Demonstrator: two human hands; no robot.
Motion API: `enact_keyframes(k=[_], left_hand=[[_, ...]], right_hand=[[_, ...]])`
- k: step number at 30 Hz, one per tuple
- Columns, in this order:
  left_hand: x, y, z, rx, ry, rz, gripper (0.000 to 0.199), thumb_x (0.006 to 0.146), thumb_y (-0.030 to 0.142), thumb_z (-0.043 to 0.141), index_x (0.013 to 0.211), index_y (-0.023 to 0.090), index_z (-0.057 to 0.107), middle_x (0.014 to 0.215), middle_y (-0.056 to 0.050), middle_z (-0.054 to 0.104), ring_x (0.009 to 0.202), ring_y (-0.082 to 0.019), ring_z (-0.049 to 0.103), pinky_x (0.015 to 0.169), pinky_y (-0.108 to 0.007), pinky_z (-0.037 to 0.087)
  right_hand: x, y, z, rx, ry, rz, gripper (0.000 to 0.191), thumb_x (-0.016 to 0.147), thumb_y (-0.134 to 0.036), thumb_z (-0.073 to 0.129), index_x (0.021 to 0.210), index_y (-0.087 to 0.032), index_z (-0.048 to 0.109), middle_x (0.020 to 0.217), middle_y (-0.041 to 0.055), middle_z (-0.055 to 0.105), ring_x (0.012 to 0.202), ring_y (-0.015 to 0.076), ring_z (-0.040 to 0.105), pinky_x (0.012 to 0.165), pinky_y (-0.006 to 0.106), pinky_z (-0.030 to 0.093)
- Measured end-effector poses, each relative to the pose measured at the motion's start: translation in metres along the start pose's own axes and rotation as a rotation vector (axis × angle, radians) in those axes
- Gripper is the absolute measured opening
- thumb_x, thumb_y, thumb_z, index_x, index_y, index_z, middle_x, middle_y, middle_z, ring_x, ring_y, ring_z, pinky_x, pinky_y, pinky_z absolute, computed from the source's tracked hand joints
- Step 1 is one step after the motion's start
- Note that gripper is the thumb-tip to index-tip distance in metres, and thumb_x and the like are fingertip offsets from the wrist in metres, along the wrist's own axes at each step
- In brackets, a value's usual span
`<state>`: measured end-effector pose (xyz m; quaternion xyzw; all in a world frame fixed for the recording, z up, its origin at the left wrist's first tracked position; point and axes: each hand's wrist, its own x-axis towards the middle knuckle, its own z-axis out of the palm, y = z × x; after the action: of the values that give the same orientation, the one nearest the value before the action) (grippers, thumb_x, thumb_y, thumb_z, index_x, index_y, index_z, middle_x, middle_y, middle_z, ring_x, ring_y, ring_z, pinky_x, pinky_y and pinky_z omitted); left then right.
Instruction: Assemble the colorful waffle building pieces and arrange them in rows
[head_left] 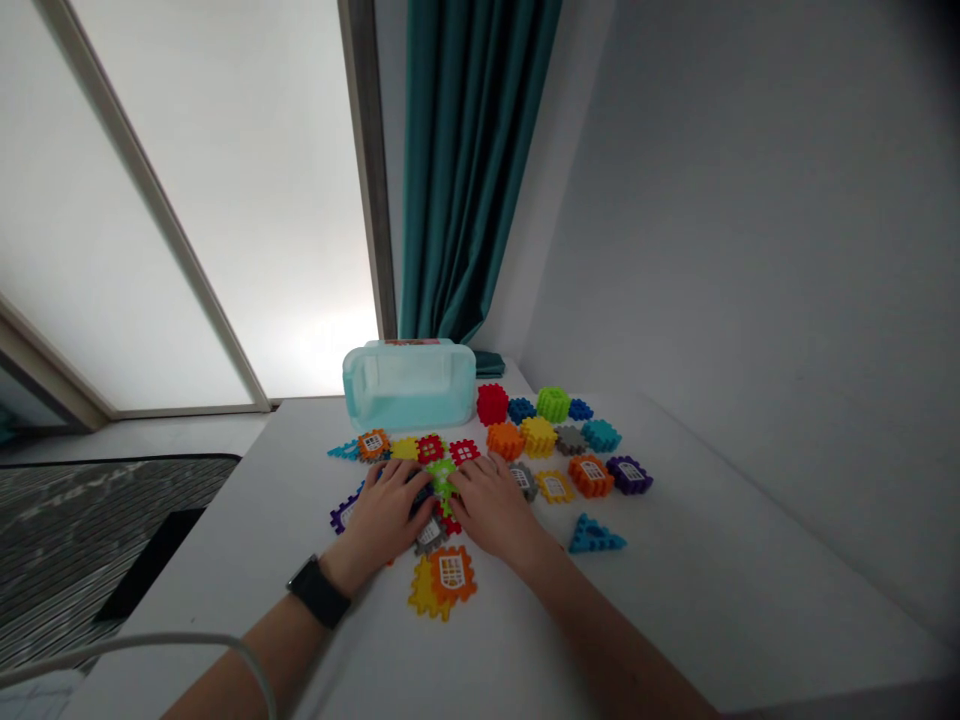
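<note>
My left hand (388, 508) lies spread, palm down, over loose plastic tiles, touching a dark blue one at its fingertips. A purple tile (345, 513) and a grey tile (430, 536) show beside it. My right hand (491, 500) rests with fingers apart at the edge of a lime green tile (442, 478). Whatever is under the palms is hidden. Nearer to me, an orange tile with a white window (452, 573) overlaps a yellow tile (425, 590). Red tiles (430, 447) and an orange one (373, 444) lie beyond the fingers.
A translucent bin (410, 385) stands on its side at the back of the white table (525, 640). Stacks of tiles, such as red (493, 403), yellow (538, 436) and purple (630, 475), stand at the right, with a blue triangle stack (595, 535) nearer. A white cable (187, 638) crosses the lower left.
</note>
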<state>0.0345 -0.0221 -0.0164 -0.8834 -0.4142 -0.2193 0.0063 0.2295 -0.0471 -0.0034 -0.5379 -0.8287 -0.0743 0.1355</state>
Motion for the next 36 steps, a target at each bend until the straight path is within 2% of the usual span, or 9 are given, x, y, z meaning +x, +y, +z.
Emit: enact_keyframes(k=[5,11,16,22,28,32,36], left_hand=[[0.002,0.001,-0.001,-0.018,0.024,-0.024,0.015,0.093,0.030,0.057,0.103,0.023,0.066,0.114,-0.008,0.067,0.108,-0.027,0.057,0.099,-0.048,0.039],[0.003,0.002,-0.002,-0.031,-0.002,-0.088,0.009,0.091,0.023,0.057,0.097,0.023,0.065,0.108,-0.006,0.069,0.108,-0.027,0.058,0.096,-0.047,0.040],[0.003,0.000,0.000,-0.047,-0.008,-0.116,0.010,0.090,0.026,0.063,0.100,0.024,0.065,0.109,-0.005,0.069,0.107,-0.027,0.058,0.095,-0.045,0.041],[0.003,-0.014,-0.008,-0.095,-0.006,-0.054,0.028,0.090,0.036,0.066,0.115,0.025,0.064,0.116,-0.006,0.068,0.113,-0.027,0.058,0.099,-0.045,0.040],[-0.002,-0.029,-0.027,-0.089,-0.109,0.021,0.044,0.081,0.027,0.072,0.124,0.027,0.063,0.120,-0.005,0.067,0.117,-0.029,0.058,0.103,-0.046,0.039],[-0.003,-0.038,-0.031,-0.120,-0.176,0.045,0.043,0.081,0.026,0.073,0.123,0.028,0.063,0.120,-0.005,0.068,0.116,-0.028,0.059,0.102,-0.045,0.040],[-0.003,-0.044,-0.032,-0.149,-0.190,0.081,0.039,0.082,0.024,0.072,0.120,0.028,0.063,0.120,-0.005,0.068,0.116,-0.027,0.060,0.104,-0.044,0.041]], right_hand=[[-0.008,-0.003,0.002,0.025,0.034,0.038,0.014,0.095,-0.025,0.056,0.102,-0.021,0.067,0.102,0.0096,0.071,0.107,0.0278,0.060,0.110,0.050,0.032],[-0.011,-0.003,0.004,0.035,0.046,-0.003,0.014,0.095,-0.021,0.053,0.099,-0.022,0.066,0.101,0.0090,0.070,0.105,0.0272,0.059,0.109,0.049,0.032],[-0.011,-0.006,0.007,0.042,0.048,-0.012,0.013,0.095,-0.022,0.053,0.097,-0.021,0.066,0.102,0.0099,0.070,0.106,0.0282,0.058,0.107,0.051,0.032],[-0.012,-0.007,0.004,0.058,0.028,-0.007,0.012,0.095,-0.021,0.054,0.099,-0.021,0.065,0.104,0.0097,0.070,0.106,0.0279,0.059,0.107,0.050,0.033],[-0.012,-0.007,0.002,0.061,0.023,-0.001,0.013,0.096,-0.021,0.053,0.100,-0.021,0.065,0.105,0.0094,0.070,0.107,0.0280,0.059,0.107,0.049,0.032],[-0.013,-0.008,0.001,0.061,0.013,-0.003,0.013,0.095,-0.022,0.054,0.102,-0.021,0.065,0.106,0.0095,0.070,0.107,0.0285,0.059,0.107,0.050,0.033],[-0.013,-0.008,0.001,0.064,0.012,0.000,0.013,0.096,-0.022,0.054,0.101,-0.021,0.066,0.105,0.0096,0.070,0.107,0.0282,0.059,0.107,0.050,0.033]])
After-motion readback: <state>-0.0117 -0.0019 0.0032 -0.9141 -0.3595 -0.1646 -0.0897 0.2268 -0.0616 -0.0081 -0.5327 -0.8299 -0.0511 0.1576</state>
